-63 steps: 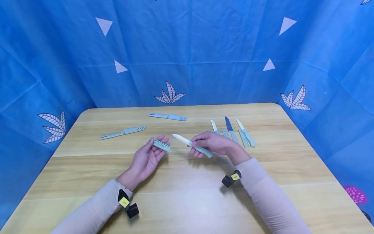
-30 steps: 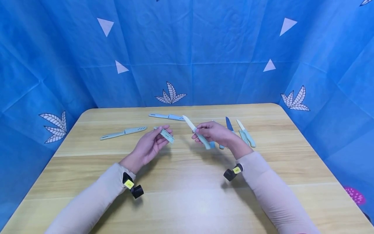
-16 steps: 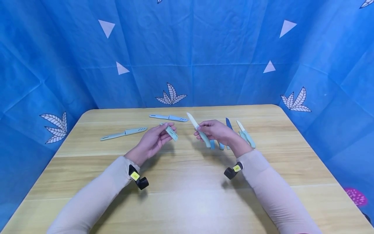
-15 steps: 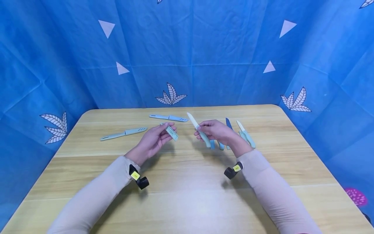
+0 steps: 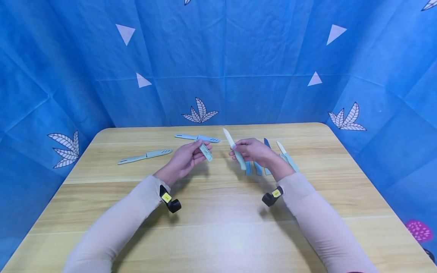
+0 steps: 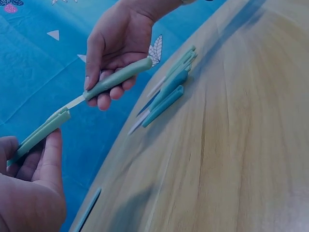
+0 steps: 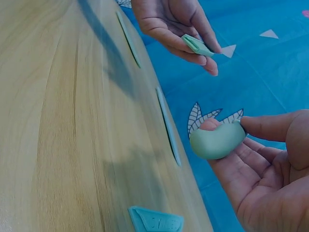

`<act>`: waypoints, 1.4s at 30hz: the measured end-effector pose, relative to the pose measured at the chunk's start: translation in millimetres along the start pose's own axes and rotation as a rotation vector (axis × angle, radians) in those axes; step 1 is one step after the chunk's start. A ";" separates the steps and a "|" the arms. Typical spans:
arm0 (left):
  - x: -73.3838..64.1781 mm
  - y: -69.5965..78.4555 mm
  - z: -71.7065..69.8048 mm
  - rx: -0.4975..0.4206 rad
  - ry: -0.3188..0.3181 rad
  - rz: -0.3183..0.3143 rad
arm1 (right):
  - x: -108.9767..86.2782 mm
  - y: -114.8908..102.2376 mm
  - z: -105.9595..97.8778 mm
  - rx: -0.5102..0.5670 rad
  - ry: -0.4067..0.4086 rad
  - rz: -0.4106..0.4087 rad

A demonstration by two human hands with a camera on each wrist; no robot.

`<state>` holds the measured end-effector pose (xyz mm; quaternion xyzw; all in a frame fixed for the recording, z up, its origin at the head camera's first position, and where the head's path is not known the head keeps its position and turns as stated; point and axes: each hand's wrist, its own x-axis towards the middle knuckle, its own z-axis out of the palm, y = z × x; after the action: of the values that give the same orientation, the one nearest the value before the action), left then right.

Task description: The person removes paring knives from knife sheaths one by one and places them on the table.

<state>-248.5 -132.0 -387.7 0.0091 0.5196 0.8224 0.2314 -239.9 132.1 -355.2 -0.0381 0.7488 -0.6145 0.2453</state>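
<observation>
My left hand (image 5: 184, 159) pinches a pale green knife sheath (image 5: 206, 152) between thumb and fingers, above the table. To its right, my right hand (image 5: 255, 152) holds a paring knife by its green handle (image 5: 240, 160), the white blade (image 5: 229, 138) bare and pointing up and away. Sheath and knife are apart in the head view. From the left wrist, the sheath (image 6: 46, 129) overlaps the blade's far part, so the tip cannot be seen. The right wrist view shows the handle's rounded end (image 7: 217, 142) between thumb and fingers, with the blade hidden.
Two sheathed knives, one green (image 5: 145, 156) and one blue (image 5: 198, 138), lie left and at the back. Under and beside the right hand lie a dark-bladed knife (image 5: 267, 142), a white-bladed knife (image 5: 288, 156) and loose sheaths (image 5: 248, 168). A blue curtain (image 5: 225, 91) surrounds the table.
My left hand has moved right and farther forward with the sheath, which has turned steeper. The right hand has risen slightly and shifted right, its knife pointing more steeply away.
</observation>
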 end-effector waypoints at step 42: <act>59.3 -32.5 16.7 0.302 -0.009 -0.121 | 23.3 24.5 -7.8 -0.016 0.117 0.076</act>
<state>-285.1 -83.3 -421.3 0.0160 0.6361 0.7193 0.2789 -257.6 136.7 -384.7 0.0245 0.7677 -0.6000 0.2237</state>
